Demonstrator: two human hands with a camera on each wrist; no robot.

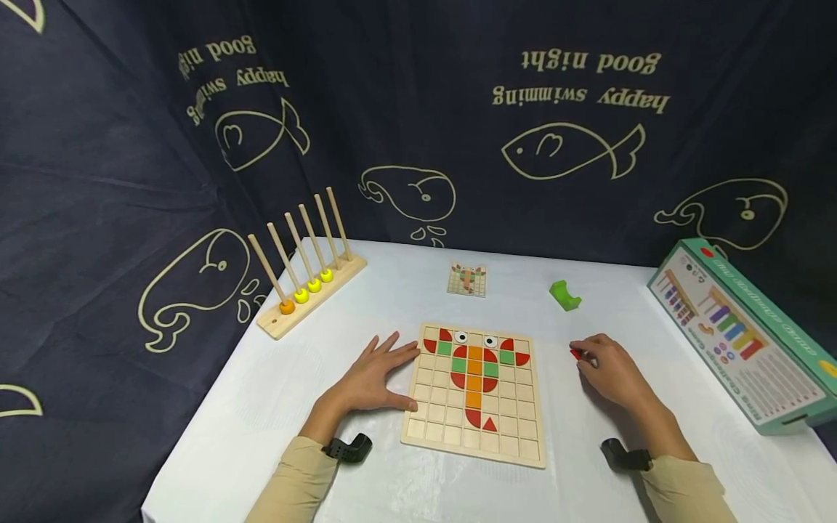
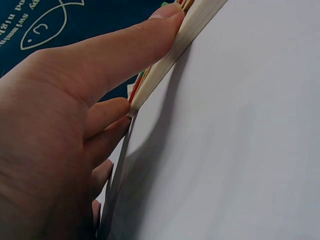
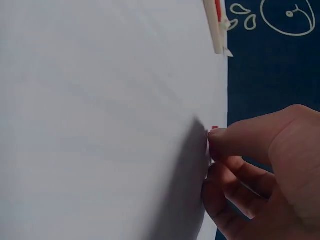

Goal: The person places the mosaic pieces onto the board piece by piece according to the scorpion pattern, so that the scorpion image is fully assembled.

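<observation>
A wooden grid board (image 1: pixel 445 430) lies at the middle of the table, with red, green and orange tiles and two eye discs forming a figure on it. My left hand (image 1: pixel 374 378) is spread at the board's left side, its thumb (image 2: pixel 167 15) touching the edge. Right of the board, my right hand (image 1: pixel 611 370) pinches a small red piece (image 1: pixel 575 354) just over the table. In the right wrist view only a sliver of that red piece (image 3: pixel 215 128) shows beyond the thumb, so its shape is hidden.
A pattern card (image 1: pixel 467 280) lies behind the board. Beyond my right hand is a green curved block (image 1: pixel 564 296). A peg rack (image 1: pixel 320 290) with orange and yellow beads stands at the back left, and a green toy box (image 1: pixel 745 338) sits along the right edge.
</observation>
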